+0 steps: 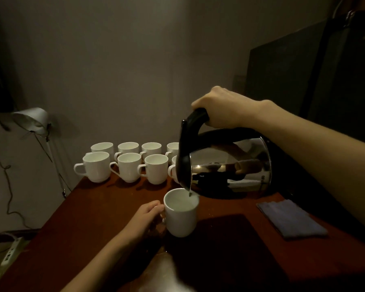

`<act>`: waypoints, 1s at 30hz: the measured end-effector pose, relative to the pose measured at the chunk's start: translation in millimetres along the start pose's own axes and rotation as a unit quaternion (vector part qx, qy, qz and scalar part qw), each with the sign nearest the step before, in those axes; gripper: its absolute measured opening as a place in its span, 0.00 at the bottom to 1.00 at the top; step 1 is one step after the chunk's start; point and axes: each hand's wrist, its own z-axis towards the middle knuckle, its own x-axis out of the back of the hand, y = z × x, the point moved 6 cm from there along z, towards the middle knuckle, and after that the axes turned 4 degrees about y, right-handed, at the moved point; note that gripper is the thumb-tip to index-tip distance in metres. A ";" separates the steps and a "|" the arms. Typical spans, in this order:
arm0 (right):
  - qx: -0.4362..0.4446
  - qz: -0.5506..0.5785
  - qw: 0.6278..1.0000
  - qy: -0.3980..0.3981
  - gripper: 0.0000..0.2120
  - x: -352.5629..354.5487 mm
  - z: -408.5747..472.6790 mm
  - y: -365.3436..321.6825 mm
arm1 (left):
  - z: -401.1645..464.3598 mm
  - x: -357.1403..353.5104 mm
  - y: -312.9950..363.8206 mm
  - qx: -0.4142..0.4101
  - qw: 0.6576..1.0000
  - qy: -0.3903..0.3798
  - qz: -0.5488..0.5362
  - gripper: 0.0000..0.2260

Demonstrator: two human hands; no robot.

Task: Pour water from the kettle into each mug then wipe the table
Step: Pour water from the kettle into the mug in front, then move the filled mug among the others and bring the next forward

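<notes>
My right hand (223,108) grips the black handle of a steel kettle (230,165), which is tipped far over to the left. Its spout hangs over a white mug (181,216), and a thin stream of water falls into the mug. My left hand (144,218) holds this mug by its handle, lifted a little above the dark red table (97,218). Several more white mugs (128,166) stand in two rows at the table's far edge; the kettle hides the rightmost ones.
A folded blue-grey cloth (292,220) lies on the table at the right. A white desk lamp (33,120) on a thin arm stands left of the table by the wall. Cables and a power strip (10,252) lie on the floor at the left.
</notes>
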 end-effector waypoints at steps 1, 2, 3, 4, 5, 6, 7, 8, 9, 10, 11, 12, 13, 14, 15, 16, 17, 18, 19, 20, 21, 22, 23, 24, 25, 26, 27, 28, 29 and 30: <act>-0.020 0.022 0.999 0.013 0.10 -1.0 -6.0 8.2 | 0.0 -0.1 -0.2 0.001 1.000 0.000 0.002 0.13; -0.045 0.051 0.997 0.027 0.11 -2.2 -14.0 16.6 | -0.4 -0.4 -0.4 0.001 1.000 0.000 0.006 0.13; -0.072 0.080 0.993 0.043 0.13 -3.8 -22.2 25.9 | -0.3 -0.2 -0.8 0.001 1.000 0.002 0.009 0.13; -0.100 0.105 0.987 0.062 0.14 -4.9 -31.0 34.5 | -0.3 0.2 -0.5 -0.001 1.000 0.006 0.010 0.13; -0.129 0.125 0.980 0.082 0.14 -6.5 -40.1 43.6 | -0.3 0.5 -0.5 -0.001 1.000 0.009 0.010 0.13; -0.155 0.142 0.972 0.105 0.14 -8.2 -49.0 52.4 | -0.2 0.2 0.4 -0.003 1.000 0.012 0.010 0.13; -0.182 0.156 0.962 0.127 0.13 -10.0 -57.7 61.5 | -0.2 0.0 0.8 -0.004 1.000 0.013 0.009 0.13; -0.207 0.168 0.952 0.148 0.11 -11.9 -66.4 69.6 | -0.1 -0.7 1.6 -0.005 1.000 0.014 0.009 0.13; -0.232 0.175 0.942 0.168 0.09 -13.9 -74.6 77.7 | 0.1 -1.0 1.5 -0.006 1.000 0.016 0.011 0.13; -0.254 0.182 0.931 0.190 0.06 -15.4 -83.3 84.2 | 0.0 -1.0 0.9 -0.005 1.000 0.018 0.017 0.13; -0.275 0.194 0.917 0.214 0.04 -17.1 -92.5 90.0 | 0.0 -0.8 -0.1 -0.004 1.000 0.022 0.021 0.13; -0.296 0.208 0.902 0.236 0.03 -19.7 -101.7 94.8 | 0.1 -0.7 -0.8 -0.004 0.999 0.024 0.022 0.13; -0.321 0.224 0.884 0.257 0.03 -24.3 -111.6 99.3 | 0.4 -0.7 -1.6 -0.003 0.999 0.024 0.021 0.13; -0.348 0.239 0.864 0.277 0.03 -30.2 -122.1 103.1 | 0.7 -0.8 -1.8 -0.004 1.000 0.024 0.019 0.13; -0.377 0.250 0.840 0.299 0.04 -38.0 -132.7 106.4 | 0.9 -0.6 -2.0 -0.004 1.000 0.025 0.018 0.13; -0.408 0.255 0.814 0.325 0.06 -47.2 -143.6 108.8 | 1.2 0.0 -2.4 -0.004 1.000 0.026 0.016 0.12; -0.441 0.257 0.784 0.352 0.07 -57.5 -154.9 110.3 | 1.4 0.4 -3.2 -0.002 1.000 0.027 0.012 0.12; -0.473 0.257 0.753 0.378 0.06 -68.0 -166.1 110.1 | 1.6 0.3 -3.7 0.000 1.000 0.029 0.007 0.12; -0.502 0.259 0.722 0.399 0.05 -79.5 -175.9 108.8 | 1.6 0.4 -4.3 0.000 1.000 0.031 0.003 0.13; -0.527 0.261 0.695 0.414 0.06 -89.9 -183.9 105.2 | 1.4 0.5 -4.8 0.002 0.999 0.033 0.002 0.13; -0.544 0.262 0.674 0.424 0.06 -100.7 -189.9 101.4 | 1.3 0.4 -5.1 0.004 0.999 0.034 0.003 0.13; -0.557 0.257 0.661 0.432 0.07 -110.4 -194.7 96.7 | 1.1 0.3 -5.5 0.007 0.999 0.034 0.004 0.13; -0.568 0.250 0.651 0.438 0.07 -117.9 -198.5 91.3 | 1.3 0.1 -5.9 0.008 0.999 0.032 0.004 0.13; -0.578 0.243 0.640 0.444 0.07 -123.8 -201.7 86.5 | 1.5 0.1 -5.8 0.008 1.000 0.029 0.005 0.13; -0.588 0.237 0.629 0.450 0.08 -128.8 -204.6 82.7 | 1.9 0.0 -5.9 0.009 1.000 0.026 0.007 0.13; -0.596 0.233 0.621 0.453 0.08 -133.0 -206.6 79.9 | 2.3 0.4 -6.5 0.010 1.000 0.026 0.008 0.13; -0.601 0.231 0.615 0.456 0.08 -135.8 -207.4 77.8 | 2.4 0.6 -6.6 0.011 1.000 0.026 0.009 0.13; -0.603 0.230 0.612 0.457 0.09 -137.9 -207.5 76.4 | 2.4 0.6 -6.7 0.010 1.000 0.027 0.009 0.13; -0.602 0.231 0.612 0.458 0.09 -140.0 -206.8 75.3 | 2.4 0.6 -6.7 0.007 1.000 0.028 0.009 0.13; -0.600 0.234 0.613 0.457 0.09 -141.6 -206.2 73.8 | 2.2 0.2 -6.1 0.004 1.000 0.029 0.009 0.13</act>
